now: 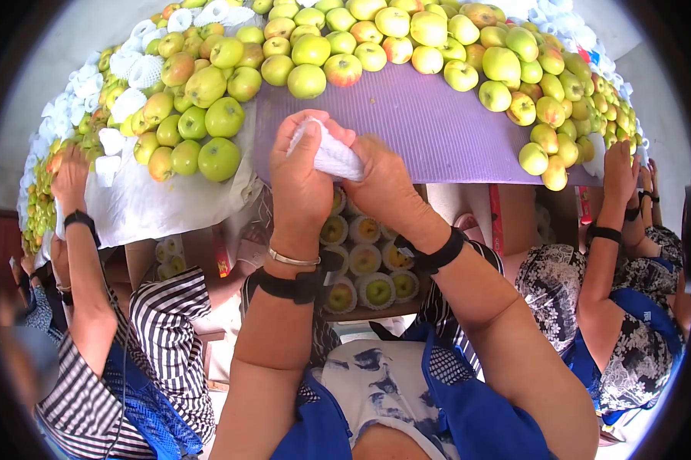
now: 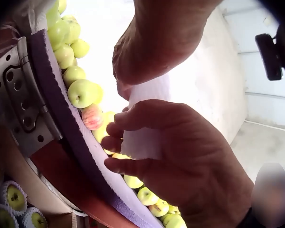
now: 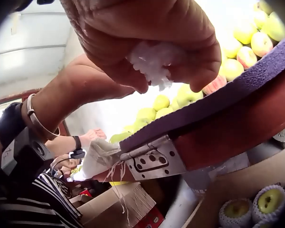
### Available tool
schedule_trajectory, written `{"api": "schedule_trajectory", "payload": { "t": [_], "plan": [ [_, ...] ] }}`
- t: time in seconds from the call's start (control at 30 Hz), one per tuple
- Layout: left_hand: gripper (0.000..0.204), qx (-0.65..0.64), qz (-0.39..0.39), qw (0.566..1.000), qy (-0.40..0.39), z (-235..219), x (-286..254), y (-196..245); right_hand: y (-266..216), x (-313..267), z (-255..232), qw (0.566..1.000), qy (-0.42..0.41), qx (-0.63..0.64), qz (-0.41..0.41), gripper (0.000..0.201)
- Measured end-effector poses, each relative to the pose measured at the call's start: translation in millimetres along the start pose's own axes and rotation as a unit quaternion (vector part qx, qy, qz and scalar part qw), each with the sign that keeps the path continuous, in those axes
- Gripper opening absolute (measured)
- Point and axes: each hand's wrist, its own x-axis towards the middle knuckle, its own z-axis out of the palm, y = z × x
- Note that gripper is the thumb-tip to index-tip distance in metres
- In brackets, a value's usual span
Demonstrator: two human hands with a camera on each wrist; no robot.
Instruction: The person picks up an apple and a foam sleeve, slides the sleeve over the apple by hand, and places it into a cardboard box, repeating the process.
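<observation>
Above the near edge of the purple ridged mat, both hands hold one white foam fruit net. My left hand grips its left end, thumb on top. My right hand holds the other end in curled fingers. Seen from the left wrist, the white net spans between the two hands. In the right wrist view a bunched, ruffled end of the net pokes out among the right fingers. No apple shows in either hand. The nearest loose apples lie just beyond the hands.
Green and reddish apples pile along the table's far side. Under the table edge sits a box of netted apples. White foam nets lie among the left pile. Other people's arms reach in at left, and another arm at right.
</observation>
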Motion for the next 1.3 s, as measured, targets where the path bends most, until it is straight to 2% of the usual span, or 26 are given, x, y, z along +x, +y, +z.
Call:
{"api": "schedule_trajectory", "payload": {
  "t": [0.1,0.2,0.33,0.43,0.53,0.63,0.73,0.83,0.93,1.0,1.03,1.1,1.13,1.2,1.23,1.3],
  "plan": [
    [0.024,-0.011,0.033,0.999,0.01,2.4,-1.6,5.1,3.7,1.2,8.4,0.995,-0.024,0.099,0.01,0.018],
    [0.024,-0.012,0.067,0.997,0.04,7.4,-4.6,12.1,-1.7,2.5,15.6,0.991,-0.021,0.133,0.01,0.015],
    [0.035,-0.079,0.083,0.993,0.041,0.7,-10.7,16.1,-12.6,1.4,9.9,0.996,-0.049,0.076,0.018,0.018],
    [0.047,-0.039,0.089,0.994,0.055,17.3,-21.5,21.4,-7.2,3.7,9.7,0.998,-0.05,0.038,0.002,0.021],
    [0.051,0.053,0.16,0.986,0.014,33.9,-29.4,24.5,-9.3,10.8,8.7,0.998,-0.029,0.036,-0.039,0.022],
    [0.051,-0.022,0.134,0.99,0.032,19.3,-25.7,40.9,-19.6,5.1,10.5,0.998,-0.017,0.031,-0.052,0.023],
    [0.051,0.015,0.137,0.986,0.092,22.9,-27.8,50.0,-26.2,3.0,12.0,0.998,-0.029,0.015,-0.053,0.023],
    [0.052,0.045,0.153,0.987,0.023,31.7,-33.0,42.1,-18.5,10.9,8.9,0.996,-0.01,-0.001,-0.093,0.022],
    [0.052,0.034,0.149,0.988,0.037,27.8,-29.9,57.5,-21.6,5.8,11.6,0.991,0.007,-0.003,-0.131,0.02],
    [0.051,0.009,0.105,0.99,0.09,25.0,-26.7,54.7,-29.4,-4.8,19.3,0.989,0.004,0.035,-0.14,0.019],
    [0.051,-0.002,0.1,0.986,0.131,19.4,-29.0,59.6,-32.8,-2.0,24.7,0.99,-0.021,0.065,-0.124,0.019],
    [0.051,0.047,0.114,0.99,0.07,24.5,-34.7,57.2,-24.4,-1.7,16.3,0.992,-0.053,0.091,-0.064,0.018],
    [0.051,0.071,0.118,0.99,0.037,25.6,-36.2,58.1,-26.5,-1.6,18.6,0.992,-0.056,0.089,-0.071,0.018],
    [0.05,0.039,0.114,0.989,0.083,20.7,-33.5,67.1,-29.2,-6.7,19.9,0.992,-0.057,0.082,-0.08,0.017],
    [0.05,0.024,0.107,0.989,0.102,18.3,-32.4,71.1,-37.2,-15.1,24.1,0.989,-0.062,0.121,-0.053,0.017],
    [0.05,-0.004,0.09,0.988,0.122,10.3,-28.3,75.1,-43.5,-19.2,24.0,0.991,-0.083,0.1,-0.042,0.017]
  ]
}}
